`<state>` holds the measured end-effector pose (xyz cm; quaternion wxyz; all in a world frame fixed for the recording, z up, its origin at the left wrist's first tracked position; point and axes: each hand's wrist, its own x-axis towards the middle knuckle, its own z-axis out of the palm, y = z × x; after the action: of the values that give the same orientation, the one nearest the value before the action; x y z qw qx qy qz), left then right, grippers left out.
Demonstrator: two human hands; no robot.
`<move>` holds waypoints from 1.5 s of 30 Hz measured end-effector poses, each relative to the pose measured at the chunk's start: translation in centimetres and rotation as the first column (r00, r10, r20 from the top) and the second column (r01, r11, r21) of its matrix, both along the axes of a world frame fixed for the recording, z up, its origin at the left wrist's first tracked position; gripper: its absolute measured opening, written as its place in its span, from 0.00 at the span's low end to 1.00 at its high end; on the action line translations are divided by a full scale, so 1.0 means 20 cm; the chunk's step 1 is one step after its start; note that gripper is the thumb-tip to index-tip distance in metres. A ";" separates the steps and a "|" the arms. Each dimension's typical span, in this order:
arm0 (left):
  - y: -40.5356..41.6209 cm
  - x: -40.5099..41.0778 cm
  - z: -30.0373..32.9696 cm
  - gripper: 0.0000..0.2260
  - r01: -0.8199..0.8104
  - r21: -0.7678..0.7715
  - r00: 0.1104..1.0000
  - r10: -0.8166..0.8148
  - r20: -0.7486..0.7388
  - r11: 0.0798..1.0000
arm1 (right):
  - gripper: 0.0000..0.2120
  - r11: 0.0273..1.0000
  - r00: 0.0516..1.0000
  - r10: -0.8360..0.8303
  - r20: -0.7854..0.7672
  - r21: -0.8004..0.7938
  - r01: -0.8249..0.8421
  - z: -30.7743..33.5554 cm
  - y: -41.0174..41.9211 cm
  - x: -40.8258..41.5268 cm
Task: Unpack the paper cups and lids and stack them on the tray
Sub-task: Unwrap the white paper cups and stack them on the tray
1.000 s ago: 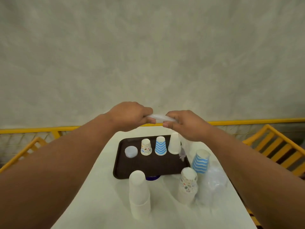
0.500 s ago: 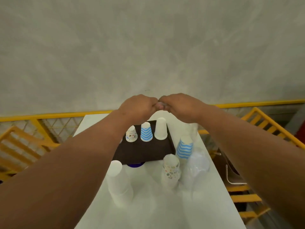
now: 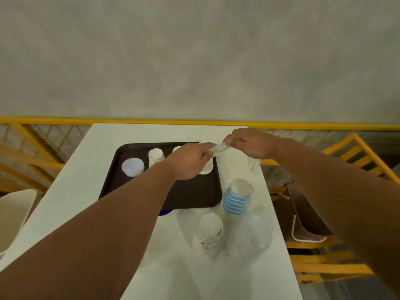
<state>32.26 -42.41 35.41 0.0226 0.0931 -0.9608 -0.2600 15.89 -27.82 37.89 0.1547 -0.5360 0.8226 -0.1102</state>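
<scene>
My left hand (image 3: 190, 161) and my right hand (image 3: 249, 142) both pinch a twisted clear plastic wrapper (image 3: 219, 147) above the far right corner of the dark brown tray (image 3: 194, 195). On the tray sit a white lid (image 3: 132, 167), a patterned cup (image 3: 155, 155) upside down and a white cup (image 3: 206, 168), partly hidden by my left hand. In front of the tray stand a blue-striped cup stack (image 3: 237, 197) and a patterned cup stack (image 3: 208, 232), beside a clear plastic sleeve (image 3: 253, 234).
The white table (image 3: 91, 174) is narrow, with yellow chairs (image 3: 346, 152) on the right and a yellow railing (image 3: 65, 121) behind. A white chair (image 3: 15, 211) stands at the left. A dark bag (image 3: 303, 215) lies on the right-hand seat.
The view tilted downward toward the table. My hands dropped lower over the tray and drew slightly apart, stretching the plastic wrapper between them.
</scene>
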 end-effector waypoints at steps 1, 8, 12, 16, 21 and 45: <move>-0.01 -0.03 -0.04 0.17 -0.004 0.004 0.999 0.004 0.037 1.000 | 0.17 0.999 1.000 0.016 0.015 0.033 -0.017 -0.05 -0.01 -0.06; -0.04 -0.06 -0.44 0.11 -0.081 0.136 0.973 0.049 0.227 0.987 | 0.04 0.992 0.953 0.069 0.296 0.079 -0.096 -0.57 -0.02 -0.23; 0.02 -0.01 -0.60 0.14 -0.021 0.168 0.941 -0.037 0.337 0.986 | 0.03 0.974 0.929 0.099 0.358 0.157 -0.164 -0.75 0.01 -0.25; 0.07 -0.01 -0.71 0.17 0.070 0.130 0.910 -0.116 0.399 0.989 | 0.08 0.946 0.941 0.143 0.307 0.235 -0.221 -0.87 0.03 -0.26; 0.08 -0.01 -0.76 0.20 0.137 0.142 0.870 -0.187 0.456 0.980 | 0.09 0.907 0.937 0.242 0.254 0.284 -0.311 -1.00 0.05 -0.26; 0.08 0.10 -0.72 0.20 0.268 -0.176 0.835 -0.138 0.532 0.947 | 0.17 0.997 0.995 0.070 -0.065 0.016 -0.069 -1.01 0.05 -0.20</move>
<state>34.29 -40.73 21.05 -0.2509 0.0524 -0.9606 -0.1072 11.83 -26.88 17.64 0.1352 -0.5665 0.8088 -0.0816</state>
